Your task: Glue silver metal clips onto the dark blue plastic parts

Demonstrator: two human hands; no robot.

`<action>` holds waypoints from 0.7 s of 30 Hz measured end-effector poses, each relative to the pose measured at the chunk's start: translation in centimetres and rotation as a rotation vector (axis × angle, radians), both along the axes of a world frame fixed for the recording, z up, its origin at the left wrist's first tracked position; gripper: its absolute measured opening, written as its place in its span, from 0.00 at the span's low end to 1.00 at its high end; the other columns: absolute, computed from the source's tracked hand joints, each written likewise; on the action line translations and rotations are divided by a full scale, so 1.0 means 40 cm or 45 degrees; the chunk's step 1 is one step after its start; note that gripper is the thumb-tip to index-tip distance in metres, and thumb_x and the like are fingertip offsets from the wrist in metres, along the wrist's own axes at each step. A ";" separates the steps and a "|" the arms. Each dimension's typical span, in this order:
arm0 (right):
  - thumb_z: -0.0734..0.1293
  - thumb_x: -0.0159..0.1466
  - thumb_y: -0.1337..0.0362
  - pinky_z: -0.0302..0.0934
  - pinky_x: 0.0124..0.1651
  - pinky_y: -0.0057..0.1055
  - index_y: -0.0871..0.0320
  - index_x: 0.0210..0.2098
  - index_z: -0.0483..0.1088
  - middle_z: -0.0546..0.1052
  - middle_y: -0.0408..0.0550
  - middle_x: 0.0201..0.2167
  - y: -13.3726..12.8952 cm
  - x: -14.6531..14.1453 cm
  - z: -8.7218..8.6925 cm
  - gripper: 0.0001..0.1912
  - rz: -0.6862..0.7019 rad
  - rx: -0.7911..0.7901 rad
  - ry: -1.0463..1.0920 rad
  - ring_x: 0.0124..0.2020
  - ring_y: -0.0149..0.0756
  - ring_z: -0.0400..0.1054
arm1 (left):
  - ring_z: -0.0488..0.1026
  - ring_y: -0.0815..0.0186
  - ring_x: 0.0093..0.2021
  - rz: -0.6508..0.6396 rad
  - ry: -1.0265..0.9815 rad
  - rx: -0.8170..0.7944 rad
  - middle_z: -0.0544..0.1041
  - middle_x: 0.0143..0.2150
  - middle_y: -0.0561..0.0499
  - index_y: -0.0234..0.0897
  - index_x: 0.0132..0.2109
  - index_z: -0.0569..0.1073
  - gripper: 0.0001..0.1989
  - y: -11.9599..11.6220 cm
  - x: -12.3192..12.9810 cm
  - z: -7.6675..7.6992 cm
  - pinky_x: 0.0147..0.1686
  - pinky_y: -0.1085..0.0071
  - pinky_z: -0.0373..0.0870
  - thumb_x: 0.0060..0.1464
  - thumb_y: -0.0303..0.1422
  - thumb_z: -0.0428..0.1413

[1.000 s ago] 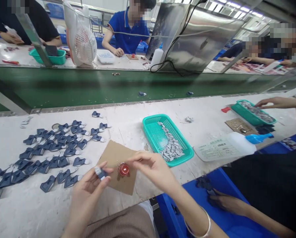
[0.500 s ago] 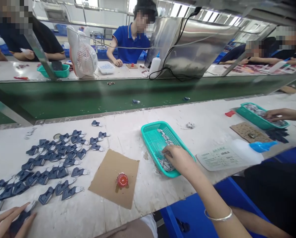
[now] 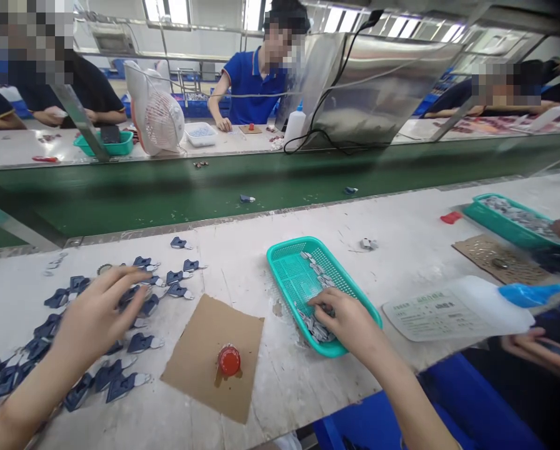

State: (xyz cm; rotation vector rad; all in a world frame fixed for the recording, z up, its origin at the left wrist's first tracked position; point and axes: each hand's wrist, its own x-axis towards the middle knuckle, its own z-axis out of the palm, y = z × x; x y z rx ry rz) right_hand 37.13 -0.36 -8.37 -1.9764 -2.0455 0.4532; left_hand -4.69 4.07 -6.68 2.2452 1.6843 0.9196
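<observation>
White bench (image 3: pixel 242 262): your left hand (image 3: pixel 95 312) is over the blue parts (image 3: pixel 142 342), fingers spread, nothing gripped; right hand (image 3: pixel 343 315) reaches into green basket (image 3: pixel 292 275) among grey pieces (image 3: pixel 315 328), grip unclear. Cardboard (image 3: pixel 195 350) under red cap (image 3: pixel 229 360) probably catches drips.

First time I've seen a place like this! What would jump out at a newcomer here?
Probably the bright green basket in the middle of the bench, with the right hand reaching into its small gray pieces. Left of it, a round red object sits on brown cardboard. Farther left, the left hand is over scattered dark-blue pieces.
</observation>
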 end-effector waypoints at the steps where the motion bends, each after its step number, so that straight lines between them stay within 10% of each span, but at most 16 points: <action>1: 0.60 0.61 0.68 0.67 0.34 0.33 0.56 0.33 0.77 0.80 0.51 0.36 0.002 0.002 -0.002 0.13 -0.008 -0.001 -0.003 0.36 0.41 0.75 | 0.72 0.54 0.49 -0.142 0.146 -0.034 0.77 0.47 0.47 0.44 0.45 0.75 0.10 0.068 0.048 0.007 0.39 0.66 0.67 0.62 0.37 0.50; 10: 0.59 0.61 0.71 0.67 0.37 0.36 0.54 0.36 0.77 0.81 0.49 0.36 0.000 0.012 -0.011 0.15 0.015 0.036 0.044 0.37 0.43 0.75 | 0.71 0.55 0.54 -0.292 0.245 -0.097 0.71 0.58 0.42 0.36 0.55 0.71 0.16 0.546 0.402 -0.061 0.52 0.53 0.70 0.62 0.35 0.54; 21: 0.59 0.68 0.63 0.64 0.33 0.32 0.54 0.38 0.77 0.74 0.50 0.36 -0.051 -0.016 0.022 0.14 -0.153 0.255 0.612 0.35 0.38 0.71 | 0.74 0.57 0.50 -0.158 -0.327 -0.429 0.73 0.55 0.43 0.36 0.56 0.70 0.18 0.613 0.453 -0.070 0.47 0.54 0.74 0.61 0.37 0.56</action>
